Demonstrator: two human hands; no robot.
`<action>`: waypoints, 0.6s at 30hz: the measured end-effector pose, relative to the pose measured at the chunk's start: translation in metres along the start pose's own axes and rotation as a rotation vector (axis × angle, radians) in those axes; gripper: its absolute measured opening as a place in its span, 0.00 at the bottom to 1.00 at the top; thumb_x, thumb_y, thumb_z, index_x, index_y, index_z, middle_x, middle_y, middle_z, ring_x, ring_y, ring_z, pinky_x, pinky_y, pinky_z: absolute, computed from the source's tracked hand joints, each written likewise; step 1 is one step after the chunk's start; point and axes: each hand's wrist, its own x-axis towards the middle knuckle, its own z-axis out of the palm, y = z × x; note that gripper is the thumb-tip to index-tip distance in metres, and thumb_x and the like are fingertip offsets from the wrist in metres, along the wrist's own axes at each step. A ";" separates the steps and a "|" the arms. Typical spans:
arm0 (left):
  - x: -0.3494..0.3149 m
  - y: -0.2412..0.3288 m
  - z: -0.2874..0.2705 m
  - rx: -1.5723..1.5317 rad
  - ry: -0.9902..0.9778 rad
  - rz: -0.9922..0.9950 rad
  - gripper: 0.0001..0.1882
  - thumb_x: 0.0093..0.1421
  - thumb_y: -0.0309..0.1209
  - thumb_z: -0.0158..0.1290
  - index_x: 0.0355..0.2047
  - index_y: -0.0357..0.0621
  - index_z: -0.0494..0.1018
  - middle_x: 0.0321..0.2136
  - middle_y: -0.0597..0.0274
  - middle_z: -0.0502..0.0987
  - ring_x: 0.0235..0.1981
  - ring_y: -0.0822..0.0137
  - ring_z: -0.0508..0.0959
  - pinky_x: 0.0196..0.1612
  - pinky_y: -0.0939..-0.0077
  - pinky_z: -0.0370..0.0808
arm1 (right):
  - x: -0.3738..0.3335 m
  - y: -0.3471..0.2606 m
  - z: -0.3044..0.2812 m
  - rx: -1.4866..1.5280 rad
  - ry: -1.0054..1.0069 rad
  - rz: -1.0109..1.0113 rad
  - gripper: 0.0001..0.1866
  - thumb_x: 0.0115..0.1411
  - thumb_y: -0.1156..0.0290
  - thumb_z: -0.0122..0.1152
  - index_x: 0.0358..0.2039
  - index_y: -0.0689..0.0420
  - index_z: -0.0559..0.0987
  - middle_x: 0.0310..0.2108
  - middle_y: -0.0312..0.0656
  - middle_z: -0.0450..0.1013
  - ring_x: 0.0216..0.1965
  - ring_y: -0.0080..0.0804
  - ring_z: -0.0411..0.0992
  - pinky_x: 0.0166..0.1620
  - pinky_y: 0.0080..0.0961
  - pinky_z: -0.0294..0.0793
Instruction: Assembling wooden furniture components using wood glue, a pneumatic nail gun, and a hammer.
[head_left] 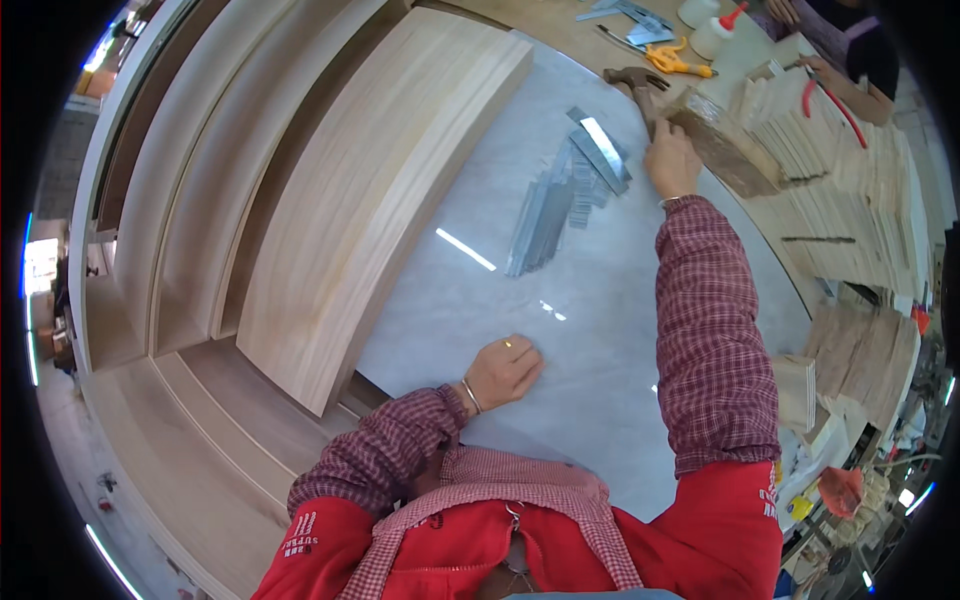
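My right hand (672, 160) is wrapped round the handle of a claw hammer (640, 82), at the far right edge of a glossy grey-white board (600, 330). The hammer's metal head points away from me. My left hand (505, 368) rests near the board's near left part with its fingers curled. Whether anything is inside them is hidden. Between the two hands and farther off lies a pile of silver metal strips (545, 215). A wider shiny strip (602, 150) lies across its far end.
A thick pale wooden panel (390, 190) and a wooden frame with compartments (190, 190) stand left. Stacked wood pieces (840, 200), red-handled pliers (835, 105), a yellow air blow gun (675, 58) and a red-tipped glue bottle (713, 38) lie right. Another person's arm (850, 90) reaches in.
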 end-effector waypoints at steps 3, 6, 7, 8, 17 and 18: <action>-0.006 0.008 -0.006 -0.028 0.040 -0.096 0.06 0.52 0.24 0.53 0.33 0.41 0.72 0.29 0.60 0.71 0.26 0.62 0.70 0.30 0.75 0.69 | -0.024 0.019 0.000 -0.034 0.094 -0.011 0.14 0.54 0.71 0.53 0.41 0.60 0.77 0.41 0.52 0.74 0.41 0.47 0.72 0.43 0.38 0.73; -0.013 0.010 -0.040 -0.051 0.103 -0.227 0.09 0.52 0.22 0.53 0.35 0.41 0.72 0.30 0.61 0.72 0.26 0.63 0.71 0.31 0.75 0.69 | -0.042 0.032 0.000 0.026 0.059 0.061 0.15 0.54 0.72 0.51 0.42 0.59 0.77 0.42 0.51 0.74 0.43 0.48 0.71 0.45 0.38 0.72; -0.014 0.010 -0.053 -0.074 0.154 -0.325 0.10 0.51 0.21 0.52 0.35 0.41 0.72 0.30 0.61 0.72 0.26 0.64 0.71 0.31 0.75 0.69 | -0.045 0.033 0.001 0.049 0.045 0.079 0.15 0.54 0.73 0.51 0.43 0.58 0.77 0.42 0.51 0.74 0.44 0.49 0.70 0.45 0.39 0.72; -0.017 0.009 -0.071 -0.049 0.211 -0.375 0.09 0.51 0.21 0.52 0.35 0.40 0.72 0.29 0.61 0.72 0.25 0.65 0.71 0.31 0.76 0.69 | -0.047 0.032 0.001 0.055 0.052 0.069 0.15 0.54 0.73 0.51 0.43 0.58 0.77 0.42 0.51 0.74 0.44 0.49 0.70 0.45 0.39 0.72; -0.021 -0.030 -0.209 0.444 0.662 -0.617 0.13 0.59 0.32 0.49 0.42 0.39 0.73 0.37 0.57 0.74 0.37 0.60 0.74 0.42 0.70 0.71 | -0.097 -0.019 -0.031 0.621 -0.031 -0.005 0.15 0.55 0.72 0.53 0.43 0.60 0.77 0.36 0.46 0.76 0.34 0.43 0.73 0.40 0.32 0.73; -0.025 -0.042 -0.221 0.470 0.684 -0.638 0.13 0.59 0.32 0.49 0.42 0.39 0.73 0.37 0.57 0.74 0.37 0.60 0.74 0.42 0.70 0.71 | -0.125 -0.047 -0.041 0.693 -0.166 -0.028 0.14 0.57 0.70 0.54 0.43 0.60 0.77 0.33 0.45 0.77 0.30 0.40 0.73 0.37 0.30 0.72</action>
